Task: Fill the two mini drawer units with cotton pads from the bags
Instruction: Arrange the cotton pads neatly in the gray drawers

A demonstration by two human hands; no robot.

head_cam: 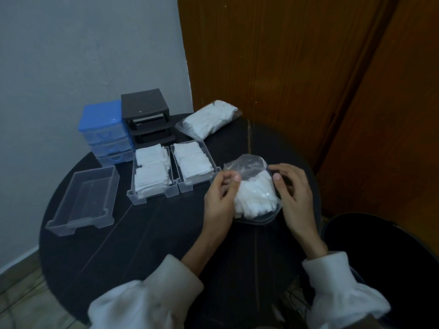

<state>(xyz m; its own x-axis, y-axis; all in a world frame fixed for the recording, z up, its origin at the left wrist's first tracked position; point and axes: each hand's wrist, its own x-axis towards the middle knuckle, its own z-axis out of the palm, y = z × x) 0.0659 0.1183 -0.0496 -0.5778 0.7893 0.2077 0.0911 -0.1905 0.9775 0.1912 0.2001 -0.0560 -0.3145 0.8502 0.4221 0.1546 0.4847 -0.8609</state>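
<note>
A clear bag of white cotton pads (255, 195) lies on the round black table (147, 236). My left hand (219, 200) pinches its left edge and my right hand (293, 193) grips its right edge, with the bag mouth held apart. Two clear drawers packed with pads (152, 172) (193, 162) stand side by side left of the bag. An empty clear drawer (83, 200) lies further left. The blue drawer unit (105, 134) has its drawers in; the black unit (148, 116) beside it shows empty slots. A second full bag of pads (209, 119) rests at the back.
A grey wall runs behind the table on the left and a brown wooden door stands close on the right. A dark round object (384, 252) sits low at the right beside the table. White sleeves cover both forearms.
</note>
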